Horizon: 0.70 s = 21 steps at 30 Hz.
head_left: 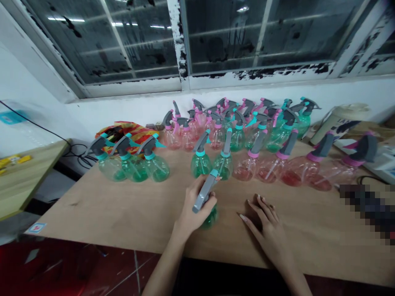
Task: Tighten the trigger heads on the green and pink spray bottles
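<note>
Largely hidden behind the left hand [193, 207], just below centre, the body of a green spray bottle [211, 218]. Overlapped at 1 o'clock, rear spray bottles [217, 133]. Pixelated beyond recognition between 3 and 4, a dark object [367, 209]. Cropped at 12, the window [222, 41]. Illegibly small at 8, a sticker's [37, 228] mark.

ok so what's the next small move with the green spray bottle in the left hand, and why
I'd probably ease the held green bottle leftward and back, into the gap between the three green bottles and the green pair. The left hand already has it by the sprayer head, the gap shows bare wood, and both neighbours match its colour.
</note>
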### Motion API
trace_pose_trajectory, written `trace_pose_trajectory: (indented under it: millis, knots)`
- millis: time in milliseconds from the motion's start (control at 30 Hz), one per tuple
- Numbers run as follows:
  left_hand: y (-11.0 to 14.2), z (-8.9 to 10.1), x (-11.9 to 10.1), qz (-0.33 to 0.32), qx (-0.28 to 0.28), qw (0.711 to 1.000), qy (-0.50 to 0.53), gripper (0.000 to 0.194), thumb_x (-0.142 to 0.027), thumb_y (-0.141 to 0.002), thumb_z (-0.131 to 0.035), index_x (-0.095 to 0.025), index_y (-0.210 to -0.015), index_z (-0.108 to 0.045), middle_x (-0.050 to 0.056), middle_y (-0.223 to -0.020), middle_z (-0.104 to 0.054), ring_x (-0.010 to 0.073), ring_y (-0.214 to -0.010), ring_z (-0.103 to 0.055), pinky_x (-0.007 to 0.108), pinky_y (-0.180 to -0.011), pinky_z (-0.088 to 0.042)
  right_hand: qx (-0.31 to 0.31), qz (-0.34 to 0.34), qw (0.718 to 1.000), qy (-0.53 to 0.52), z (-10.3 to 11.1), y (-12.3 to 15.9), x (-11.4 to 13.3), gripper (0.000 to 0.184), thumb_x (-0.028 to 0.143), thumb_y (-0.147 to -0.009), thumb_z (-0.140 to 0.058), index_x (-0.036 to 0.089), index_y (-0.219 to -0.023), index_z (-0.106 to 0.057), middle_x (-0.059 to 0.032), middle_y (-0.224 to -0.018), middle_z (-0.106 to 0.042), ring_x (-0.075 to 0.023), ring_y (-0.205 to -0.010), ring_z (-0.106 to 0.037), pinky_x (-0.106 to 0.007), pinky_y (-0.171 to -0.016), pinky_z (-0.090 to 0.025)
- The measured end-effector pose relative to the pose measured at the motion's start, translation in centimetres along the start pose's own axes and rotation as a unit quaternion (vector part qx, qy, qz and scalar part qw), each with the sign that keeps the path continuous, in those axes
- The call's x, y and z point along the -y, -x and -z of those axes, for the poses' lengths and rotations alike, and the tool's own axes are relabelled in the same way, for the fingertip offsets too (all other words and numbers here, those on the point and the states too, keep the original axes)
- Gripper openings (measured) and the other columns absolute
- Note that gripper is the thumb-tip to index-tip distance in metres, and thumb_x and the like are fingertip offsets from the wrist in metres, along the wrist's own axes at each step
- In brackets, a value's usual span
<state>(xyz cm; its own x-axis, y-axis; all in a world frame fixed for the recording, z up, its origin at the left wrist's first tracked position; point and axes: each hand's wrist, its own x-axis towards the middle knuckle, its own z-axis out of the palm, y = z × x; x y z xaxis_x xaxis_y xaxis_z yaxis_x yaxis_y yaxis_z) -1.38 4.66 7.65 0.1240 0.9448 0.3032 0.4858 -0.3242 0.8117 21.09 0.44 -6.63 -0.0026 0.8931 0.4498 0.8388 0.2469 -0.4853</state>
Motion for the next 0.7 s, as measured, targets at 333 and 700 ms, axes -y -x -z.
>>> trace_pose_trajectory:
  millis: [333, 700]
  knots:
    - [-0.54, -0.05, 0.21, 0.023, -0.001, 0.998, 0.056, 0.020, -0.018, -0.073, -0.052, -0.023, -0.090, -0.062, 0.003, -0.085, -0.069, 0.0201, -0.075, -0.066, 0.035, -0.072, -0.054, 0.010, -0.005, 1.000, -0.001, 0.37, -0.15, 0.44, 0.058, 0.059, -0.091, -0.045, 0.015, -0.127, -0.058, -0.0194, -0.143, -0.049, -0.0336, -0.136, -0.040, -0.058, -0.111, -0.030]
    - [-0.16, -0.14, 0.22, -0.003, 0.003, 0.997, 0.080, 0.037, -0.016, -0.076, -0.054, -0.024, -0.109, -0.067, 0.005, -0.104, -0.071, 0.0239, -0.096, -0.067, 0.036, -0.087, -0.050, -0.004, 0.005, 1.000, 0.006, 0.30, -0.17, 0.26, 0.058, 0.060, -0.092, -0.043, 0.017, -0.125, -0.060, -0.0173, -0.141, -0.051, -0.0326, -0.136, -0.040, -0.058, -0.110, -0.032]
